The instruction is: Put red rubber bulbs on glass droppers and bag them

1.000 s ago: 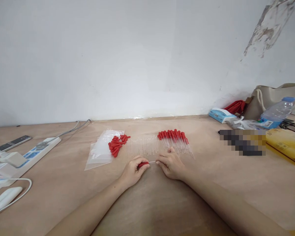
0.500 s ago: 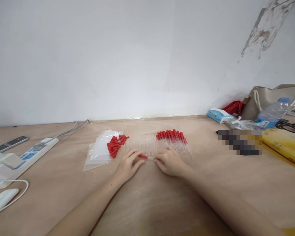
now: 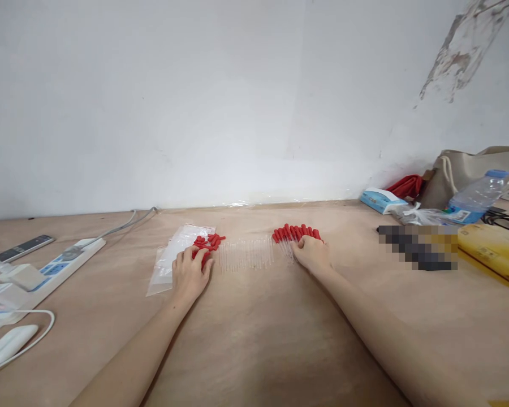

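Red caps (image 3: 213, 241): loose heap, ctr of frame, slightly L, partly on clear plastic bags (image 3: 160, 274). L hand (image 3: 190, 275) over lower end of heap; fingers curved, thumb apart from them, red showing in between. Can't tell if it grips a cap or only touches.

Clear tubes (image 3: 246, 253): uncapped, side by side in a row, mid-frame, btwn the 2 hands. Thin, see-through, hard to count.

Capped tubes (image 3: 294, 232): bunch just R of ctr, red ends toward top of frame, clear stems toward bottom. R hand (image 3: 314, 254) over R part of bunch, fingers bent down, hiding several stems. Can't tell if closed on a tube.

Both forearms enter from bottom edge, over brown tabletop (image 3: 258, 333).

Far L of frame: white power strip (image 3: 86, 249) w/ blue sockets; dark remote (image 3: 21, 251) just above it; white device (image 3: 11, 342) lower L, nr white cable (image 3: 52, 322).

R side: blue-and-white pack (image 3: 382, 200) nr wall (image 3: 216, 102), clear bottle (image 3: 477, 196) w/ blue cap, beige bag (image 3: 436, 186) behind, yellow packet (image 3: 492, 251) below. Wall white, damaged patch upper R.
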`<action>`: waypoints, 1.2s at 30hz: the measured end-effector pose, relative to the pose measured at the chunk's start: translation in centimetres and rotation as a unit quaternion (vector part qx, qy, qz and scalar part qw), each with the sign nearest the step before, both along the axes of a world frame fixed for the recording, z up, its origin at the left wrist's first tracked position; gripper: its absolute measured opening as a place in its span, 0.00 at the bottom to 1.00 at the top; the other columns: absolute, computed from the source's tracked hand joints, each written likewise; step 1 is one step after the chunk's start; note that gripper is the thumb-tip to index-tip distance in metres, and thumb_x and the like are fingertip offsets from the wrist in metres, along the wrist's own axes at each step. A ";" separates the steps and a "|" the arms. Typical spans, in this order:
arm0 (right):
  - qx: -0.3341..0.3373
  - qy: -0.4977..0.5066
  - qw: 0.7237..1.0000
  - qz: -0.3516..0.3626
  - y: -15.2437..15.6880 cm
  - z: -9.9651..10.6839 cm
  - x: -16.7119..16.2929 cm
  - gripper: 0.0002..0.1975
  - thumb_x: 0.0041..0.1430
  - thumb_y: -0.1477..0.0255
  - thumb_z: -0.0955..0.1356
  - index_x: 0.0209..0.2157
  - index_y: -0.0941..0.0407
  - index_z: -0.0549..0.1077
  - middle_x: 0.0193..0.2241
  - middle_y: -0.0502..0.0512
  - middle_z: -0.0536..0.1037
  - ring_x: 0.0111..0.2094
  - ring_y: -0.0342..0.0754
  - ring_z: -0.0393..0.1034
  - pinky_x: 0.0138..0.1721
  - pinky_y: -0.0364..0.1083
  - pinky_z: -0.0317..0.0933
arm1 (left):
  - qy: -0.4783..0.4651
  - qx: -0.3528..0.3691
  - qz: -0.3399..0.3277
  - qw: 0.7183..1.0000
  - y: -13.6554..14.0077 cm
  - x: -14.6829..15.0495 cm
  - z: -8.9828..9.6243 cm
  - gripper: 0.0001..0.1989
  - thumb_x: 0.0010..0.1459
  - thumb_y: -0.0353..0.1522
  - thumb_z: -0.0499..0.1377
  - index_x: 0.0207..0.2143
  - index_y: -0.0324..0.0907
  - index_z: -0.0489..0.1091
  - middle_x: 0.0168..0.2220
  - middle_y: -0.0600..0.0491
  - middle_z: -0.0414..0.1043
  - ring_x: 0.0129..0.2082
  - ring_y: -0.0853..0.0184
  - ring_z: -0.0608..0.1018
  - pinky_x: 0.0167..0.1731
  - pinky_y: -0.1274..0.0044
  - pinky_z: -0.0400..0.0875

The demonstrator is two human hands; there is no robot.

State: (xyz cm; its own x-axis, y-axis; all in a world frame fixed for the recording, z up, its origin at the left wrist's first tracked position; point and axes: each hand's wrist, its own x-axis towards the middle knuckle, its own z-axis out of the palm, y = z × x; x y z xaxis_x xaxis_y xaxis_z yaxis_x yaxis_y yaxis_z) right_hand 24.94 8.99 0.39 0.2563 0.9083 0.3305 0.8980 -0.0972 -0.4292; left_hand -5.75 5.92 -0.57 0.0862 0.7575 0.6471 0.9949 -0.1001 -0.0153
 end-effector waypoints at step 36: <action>0.173 0.052 0.944 0.275 -4.5 -2.6 -1.5 0.09 0.60 0.72 0.55 0.35 0.56 0.64 0.29 0.58 0.69 0.31 0.50 0.64 0.33 0.49 0.57 | -0.175 0.023 -0.021 0.984 2.2 -1.7 -0.2 0.09 0.56 0.31 0.46 0.34 0.39 0.65 0.34 0.47 0.71 0.37 0.59 0.71 0.38 0.69 0.63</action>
State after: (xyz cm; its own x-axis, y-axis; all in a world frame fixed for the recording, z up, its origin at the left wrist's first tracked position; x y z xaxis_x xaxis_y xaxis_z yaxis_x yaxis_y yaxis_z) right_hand 23.44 4.45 -2.19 -0.1758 0.7555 0.6311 0.7221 0.5347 -0.4390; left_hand -7.44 8.16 -0.76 -0.1173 0.7277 0.6758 0.9352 -0.1480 0.3216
